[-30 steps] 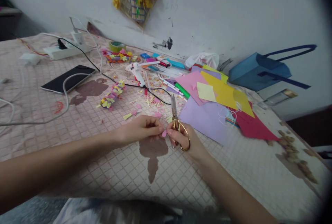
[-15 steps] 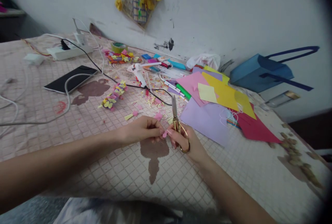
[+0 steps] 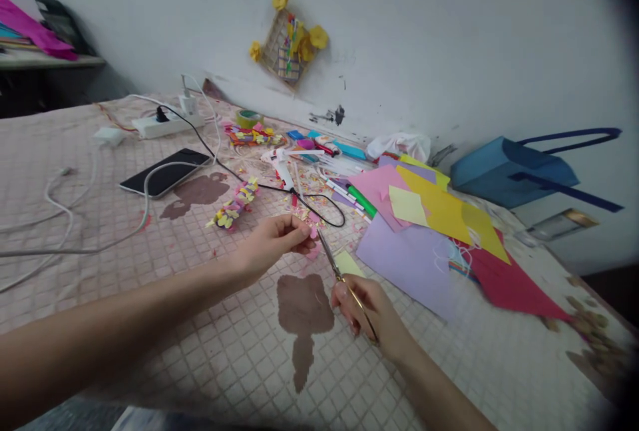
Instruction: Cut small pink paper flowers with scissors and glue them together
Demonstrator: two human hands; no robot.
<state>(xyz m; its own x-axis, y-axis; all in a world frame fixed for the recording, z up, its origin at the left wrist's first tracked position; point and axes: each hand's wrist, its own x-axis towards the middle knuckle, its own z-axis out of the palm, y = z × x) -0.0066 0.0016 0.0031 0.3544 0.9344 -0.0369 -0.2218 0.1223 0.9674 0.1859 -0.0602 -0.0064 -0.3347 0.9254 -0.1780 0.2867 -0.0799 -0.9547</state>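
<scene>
Between thumb and fingers, my left hand (image 3: pixel 279 239) pinches a small pink paper piece (image 3: pixel 313 232). My right hand (image 3: pixel 367 308) grips gold-handled scissors (image 3: pixel 333 259), their blades pointing up and left, with the tips close beside the pink piece. Whether the blades touch the paper I cannot tell. Under and behind the blades lie more pink scraps and a pale yellow paper piece (image 3: pixel 349 263). A decorated strip of yellow, pink and purple paper flowers (image 3: pixel 234 205) rests beyond my left hand.
A white glue gun (image 3: pixel 279 166) with a black cord lies among scraps. Coloured sheets, including a purple sheet (image 3: pixel 404 261), spread to the right near a blue bag (image 3: pixel 514 171). At left are a black tablet (image 3: pixel 164 173), white cables and a power strip (image 3: pixel 167 125).
The scissors have turned from upright beside my right fingers to slanting toward the pink piece. My hands have moved apart, the right one lower. The view has shifted.
</scene>
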